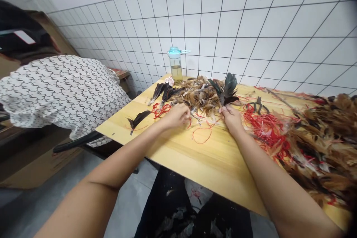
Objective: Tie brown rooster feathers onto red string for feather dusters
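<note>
Here the right hand (232,118) is pinching dark feathers (229,87) at their base, tips pointing away, the curled left hand (177,116), hold unclear, lying beside looped thread (201,143).

Dark feathers (229,85), black with a green sheen, fan out in a small bunch above the tabletop (195,156), tips up and one part splayed to the left, their lower ends pinched in the fingers of the right hand (231,116). Thin red string (211,128) curls in a loose, open loop on the bare wood between the hands, with a short red stretch right beside the curled fingers of the left hand (178,116).
</note>
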A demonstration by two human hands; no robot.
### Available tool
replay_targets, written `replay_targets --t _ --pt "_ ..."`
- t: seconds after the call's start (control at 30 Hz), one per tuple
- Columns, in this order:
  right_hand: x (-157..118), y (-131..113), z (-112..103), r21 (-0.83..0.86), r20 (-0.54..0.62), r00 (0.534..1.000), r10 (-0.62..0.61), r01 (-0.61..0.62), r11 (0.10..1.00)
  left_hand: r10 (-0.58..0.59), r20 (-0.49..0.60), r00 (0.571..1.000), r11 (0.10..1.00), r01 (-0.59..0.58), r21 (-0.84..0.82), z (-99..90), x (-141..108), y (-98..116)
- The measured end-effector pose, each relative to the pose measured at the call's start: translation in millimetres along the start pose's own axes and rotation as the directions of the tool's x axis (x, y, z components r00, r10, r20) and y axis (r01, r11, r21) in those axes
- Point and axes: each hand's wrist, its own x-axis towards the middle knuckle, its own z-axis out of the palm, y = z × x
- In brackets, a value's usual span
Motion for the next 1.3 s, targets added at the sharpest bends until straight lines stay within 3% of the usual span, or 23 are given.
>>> replay_targets --t 0.13,0.23,0.37,0.53,0.6,0.7,0.83,0.9,1.1,1.2,1.3 --pt "-3.7 -11.2 10.6 0.192 0.069 0.991 0.116 -0.128 0.973 -0.093 -0.084 0.992 0.965 0.069 -0.254 -24.1 16.8 4.0" --pt "-6.3 -16.8 17.2 0.265 0.12 0.98 0.157 -0.184 0.947 -0.118 -0.096 0.988 0.928 0.076 -0.366 -28.6 27.9 11.5" --pt "-7.6 -15.9 20.6 0.285 0.117 0.97 0.213 -0.238 0.928 -0.075 -0.093 0.993 0.938 0.039 -0.345 -14.4 39.1 21.9" --pt "-6.7 -5.0 20.9 0.258 0.106 0.959 0.265 -0.284 0.923 -0.048 -0.197 0.979 0.949 -0.017 -0.315 12.1 39.0 33.1" --pt "-6.5 -1.4 21.9 0.206 0.09 0.967 0.239 -0.252 0.945 -0.032 -0.219 0.975 0.949 -0.039 -0.314 18.9 35.8 34.6" --pt "-6.9 -0.7 24.1 0.07 0.053 0.993 0.106 -0.11 0.991 -0.015 -0.267 0.963 0.96 -0.061 -0.275 24.7 30.7 32.0" --pt "-10.7 -8.2 27.8 0.0 0.173 0.985 -0.03 0.031 1.0 -0.007 -0.34 0.94 0.974 -0.071 -0.215 28.3 25.5 25.2" --pt "-14.7 -13.2 30.0 0.052 0.261 0.965 0.003 -0.018 0.998 -0.016 -0.342 0.94 0.977 -0.059 -0.207 28.9 23.9 23.9" --pt "-23.4 -21.8 36.1 0.274 0.438 0.877 0.196 -0.339 0.9 0.004 -0.251 0.968 0.951 -0.082 -0.298 26.1 21.3 29.5" --pt "-21.3 -19.8 37.2 0.253 0.416 0.88 0.23 -0.355 0.9 -0.008 -0.218 0.976 0.929 -0.073 -0.362 26.0 21.2 30.2" --pt "-16.7 -15.4 35.1 0.107 0.328 0.918 0.223 -0.27 0.957 -0.045 -0.172 0.984 0.934 -0.02 -0.356 28.9 22.1 25.9"
